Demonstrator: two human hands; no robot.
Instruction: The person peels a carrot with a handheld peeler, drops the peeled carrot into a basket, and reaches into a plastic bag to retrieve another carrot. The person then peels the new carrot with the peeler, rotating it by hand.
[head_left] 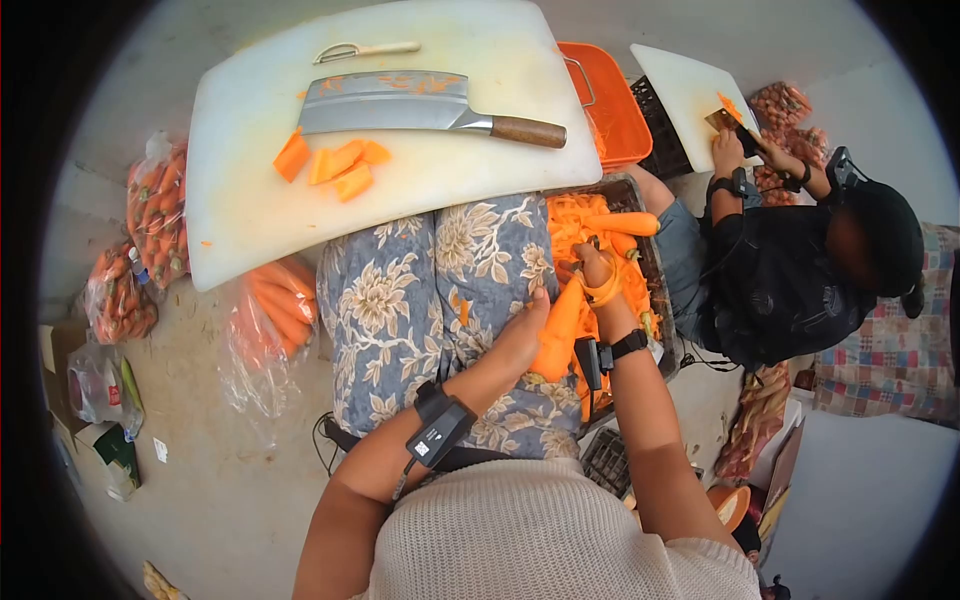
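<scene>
My left hand [525,335] is closed around the thick end of a large carrot [560,330], low over the crate at my right. At the carrot's upper end is my right hand [597,270], its fingers closed round something small and dark that I cannot make out, with orange peel hanging over it. Beneath both hands, the crate [672,330] holds peelings and more carrots. A cleaver [390,102] lies on the large white cutting board [240,200], with several carrot pieces [345,163] below its blade and a peeler [367,49] above it.
At the right a co-worker [800,270] holds a knife over another white board [690,90]. An orange bin [610,100] stands beside my board. Bags of carrots [158,215] lie at the left, another bag [272,315] near my knees.
</scene>
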